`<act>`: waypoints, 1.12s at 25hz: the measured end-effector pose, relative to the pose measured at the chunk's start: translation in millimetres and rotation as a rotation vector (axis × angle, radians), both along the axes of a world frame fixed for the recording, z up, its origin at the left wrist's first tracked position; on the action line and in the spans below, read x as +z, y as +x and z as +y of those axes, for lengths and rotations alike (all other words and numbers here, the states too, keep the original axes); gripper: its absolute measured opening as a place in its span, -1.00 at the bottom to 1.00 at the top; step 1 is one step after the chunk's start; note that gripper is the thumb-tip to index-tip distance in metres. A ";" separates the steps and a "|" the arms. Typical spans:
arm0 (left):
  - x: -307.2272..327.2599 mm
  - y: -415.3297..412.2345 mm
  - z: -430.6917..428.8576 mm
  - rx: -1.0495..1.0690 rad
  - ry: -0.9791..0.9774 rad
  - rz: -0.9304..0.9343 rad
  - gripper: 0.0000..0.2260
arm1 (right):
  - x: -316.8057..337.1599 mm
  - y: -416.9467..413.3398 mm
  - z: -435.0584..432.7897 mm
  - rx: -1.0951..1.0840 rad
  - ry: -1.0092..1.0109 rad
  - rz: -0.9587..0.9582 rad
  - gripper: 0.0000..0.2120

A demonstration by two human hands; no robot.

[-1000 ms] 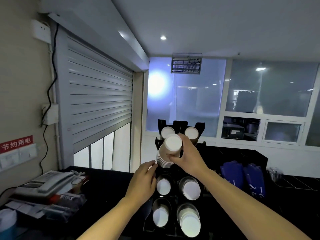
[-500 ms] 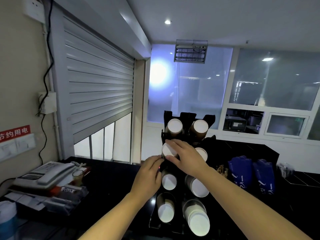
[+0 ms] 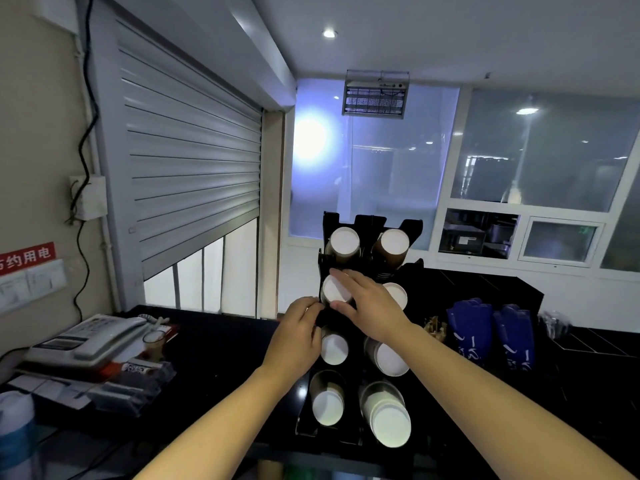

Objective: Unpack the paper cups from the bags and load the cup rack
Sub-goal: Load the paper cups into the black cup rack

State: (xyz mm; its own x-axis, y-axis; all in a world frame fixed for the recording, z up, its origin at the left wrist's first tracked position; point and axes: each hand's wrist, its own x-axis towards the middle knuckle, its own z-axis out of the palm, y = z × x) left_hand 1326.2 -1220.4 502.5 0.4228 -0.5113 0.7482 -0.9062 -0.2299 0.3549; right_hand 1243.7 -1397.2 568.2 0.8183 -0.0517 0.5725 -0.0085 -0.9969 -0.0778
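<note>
Cup stack [image 3: 334, 290] partly behind fingers [image 3: 349, 277]

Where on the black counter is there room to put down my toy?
Bare black counter lies between the grey desk phone and the black cup rack. It's crowded left around the phone, and right by the blue folded bags.

Black cup rack [image 3: 408, 226] of smooth, slightly glossy plastic, holding paper cups [image 3: 334, 348] with matt white bases and brown, dull sides. The table [image 3: 221, 341] beneath the rack is black and polished — it catches faint reflections. Left of the rack, a roller shutter [image 3: 194, 174] of ribbed grey metal with a satin sheen. Right of the rack, blue bags [image 3: 471, 327] look glossy — likely plastic film.
</note>
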 end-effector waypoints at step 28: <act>-215.0 -247.2 -12.8 -0.174 0.380 0.709 -0.67 | -263.1 -290.5 -7.7 -0.056 0.825 0.512 -0.14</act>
State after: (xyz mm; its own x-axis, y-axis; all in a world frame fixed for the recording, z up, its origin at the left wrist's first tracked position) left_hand 1079.0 -1233.2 287.5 0.6212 -0.7777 0.0960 -0.5296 -0.3264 0.7829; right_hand 953.3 -1404.8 305.2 0.9422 -0.3237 -0.0861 -0.2818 -0.6274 -0.7259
